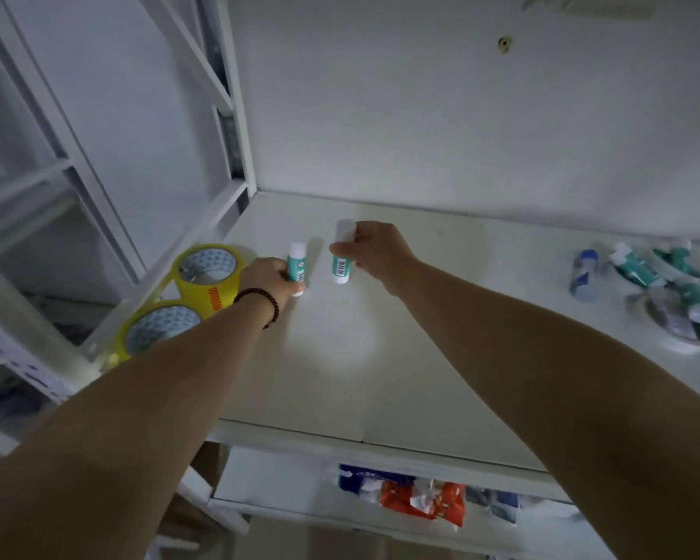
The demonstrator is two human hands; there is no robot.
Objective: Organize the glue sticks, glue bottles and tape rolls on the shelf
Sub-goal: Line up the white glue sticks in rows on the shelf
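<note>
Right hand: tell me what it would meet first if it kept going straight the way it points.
Nothing on the white shelf seems to lie ahead of the right hand; probably the pale back wall first, though depth is unclear.

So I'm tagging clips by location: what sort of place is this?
Probably a storeroom or supply corner: a white metal shelf against a bare wall, yellow tape rolls, a heap of glue supplies, and packets below.

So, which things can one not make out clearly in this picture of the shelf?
- Head view, pile of glue items at right: blurred and cut by the frame edge, so no count.
- Nearer tape roll: partly behind the left forearm and shelf post.
- Glue stick in the left hand: base hidden by fingers.
- Glue stick in the right hand: label too small to read.
</note>
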